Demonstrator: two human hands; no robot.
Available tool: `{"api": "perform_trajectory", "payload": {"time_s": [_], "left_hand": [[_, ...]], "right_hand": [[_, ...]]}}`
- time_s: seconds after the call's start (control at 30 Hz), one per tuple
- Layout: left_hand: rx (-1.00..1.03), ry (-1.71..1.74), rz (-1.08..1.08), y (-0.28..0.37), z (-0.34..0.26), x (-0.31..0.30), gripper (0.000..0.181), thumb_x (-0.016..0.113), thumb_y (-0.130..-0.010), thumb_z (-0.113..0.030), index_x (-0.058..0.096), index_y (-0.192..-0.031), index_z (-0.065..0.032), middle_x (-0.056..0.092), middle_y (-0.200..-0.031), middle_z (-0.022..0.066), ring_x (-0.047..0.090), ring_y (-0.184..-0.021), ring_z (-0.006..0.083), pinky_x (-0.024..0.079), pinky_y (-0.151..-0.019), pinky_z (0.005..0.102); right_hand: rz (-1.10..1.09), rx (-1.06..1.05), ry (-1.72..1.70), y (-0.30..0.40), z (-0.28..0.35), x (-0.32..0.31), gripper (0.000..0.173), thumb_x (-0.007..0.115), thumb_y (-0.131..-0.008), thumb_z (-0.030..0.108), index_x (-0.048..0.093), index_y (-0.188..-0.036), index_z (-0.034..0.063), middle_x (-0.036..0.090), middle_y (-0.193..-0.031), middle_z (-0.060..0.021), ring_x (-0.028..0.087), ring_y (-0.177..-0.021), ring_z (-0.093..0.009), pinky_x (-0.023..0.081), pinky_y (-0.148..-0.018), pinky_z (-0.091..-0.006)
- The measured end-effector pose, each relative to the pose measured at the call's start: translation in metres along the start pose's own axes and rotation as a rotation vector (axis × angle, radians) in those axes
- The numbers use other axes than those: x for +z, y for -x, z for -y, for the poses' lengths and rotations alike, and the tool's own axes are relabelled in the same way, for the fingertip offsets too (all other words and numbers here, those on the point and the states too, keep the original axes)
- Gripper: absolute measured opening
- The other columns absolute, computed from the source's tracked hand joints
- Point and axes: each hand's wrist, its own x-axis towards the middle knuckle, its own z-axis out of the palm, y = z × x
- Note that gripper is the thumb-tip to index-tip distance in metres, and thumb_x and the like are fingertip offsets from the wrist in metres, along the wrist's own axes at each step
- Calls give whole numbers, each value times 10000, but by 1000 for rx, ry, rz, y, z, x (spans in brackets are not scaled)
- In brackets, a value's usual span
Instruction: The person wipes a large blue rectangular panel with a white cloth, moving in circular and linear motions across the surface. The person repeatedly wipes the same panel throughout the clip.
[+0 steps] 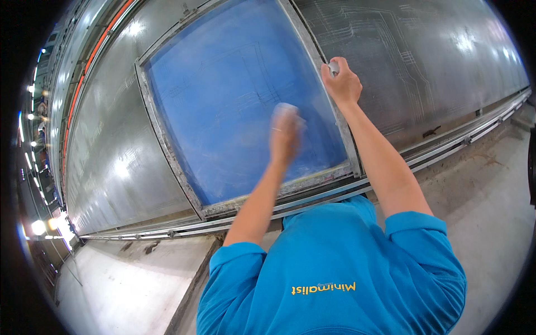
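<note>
A screen-printing frame (169,157) with a blue mesh (222,104) lies flat before me on a long metal table. My left hand (287,132), blurred by motion, is over the right half of the mesh. It holds a whitish wad (286,109), perhaps cloth; whether the wad touches the mesh is hard to tell. At the frame's right side, my right hand (344,83) curls around a small whitish object (333,68). The fingers hide most of that object, so its kind is unclear. Thin dark lines of a pattern show on the mesh beyond my left hand.
The metal tabletop (377,63) bears scratched pale lines on the right. Metal rails (452,142) run along the near edge, between the table and me. An orange strip (94,52) follows the far edge. Below is a pale floor (125,276) with dark stains.
</note>
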Motion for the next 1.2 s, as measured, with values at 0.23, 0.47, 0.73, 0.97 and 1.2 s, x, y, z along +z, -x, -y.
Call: {"api": "perform_trajectory", "payload": {"time_s": [0.23,0.47,0.73,0.97,1.2], "left_hand": [[155,-182,513,-77,14,-52,333,596,-976,-36,650,-1303,-72,693,-1232,147,633,-1142,326,502,-1005,433],[403,-294,597,-50,9,-26,415,674,-952,-128,658,-1352,-235,647,-1426,54,567,-1375,301,384,-1222,466],[85,-570,-32,-173,103,-97,268,610,-988,-199,695,-1239,-164,685,-1346,63,616,-1282,265,468,-1092,472],[108,-639,-74,-264,88,-82,262,581,-1002,-206,687,-1220,-107,681,-1266,182,638,-1187,370,488,-998,508],[696,-320,185,-228,35,-70,263,589,-960,-172,689,-1200,-133,682,-1278,118,631,-1199,343,462,-1056,537]], "right_hand": [[8,24,-4,-1,3,1,435,629,-926,487,672,-1233,182,782,-986,-139,751,-929,-354,564,-831,-467],[-9,39,-2,-1,11,-2,404,657,-922,472,676,-1203,181,765,-905,-93,740,-839,-318,556,-775,-451],[-54,21,-15,-2,15,6,388,669,-923,442,674,-1204,174,744,-888,-66,715,-779,-265,542,-759,-427],[-42,32,4,0,18,6,386,673,-926,426,672,-1221,177,748,-903,-71,713,-771,-272,542,-758,-422],[-23,50,108,6,26,3,385,676,-938,420,667,-1239,181,757,-980,-57,723,-825,-252,552,-782,-413]]}}
